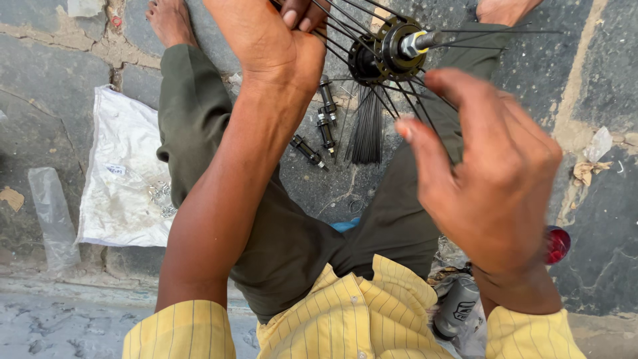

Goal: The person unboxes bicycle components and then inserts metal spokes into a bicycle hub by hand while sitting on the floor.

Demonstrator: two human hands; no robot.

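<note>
Seen from above, a person in a yellow striped shirt and dark olive trousers sits on a stone floor [60,73] with a black bicycle wheel hub [389,50] held up between the knees. The hub sits near the top of the view, its silver axle end pointing right, and thin black spokes [425,110] fan out from its flange. The left hand [272,43] reaches up beside the hub on its left, fingers curled in among the spokes, though the top edge of the view cuts off what exactly they grip. The right hand [495,183] hangs just below and right of the hub, fingers half curled and not closed, with the thumb and forefinger tips brushing a spoke. On the floor under the hub lies a bundle of loose spokes [365,133], and just left of it three dark axles [322,126] lie apart from one another. Further left a white plastic sheet [123,179] carries a small heap of silvery nipples [161,198]. A red round object [557,244] shows behind the right wrist, and a grey canister [457,307] lies near the right sleeve.
</note>
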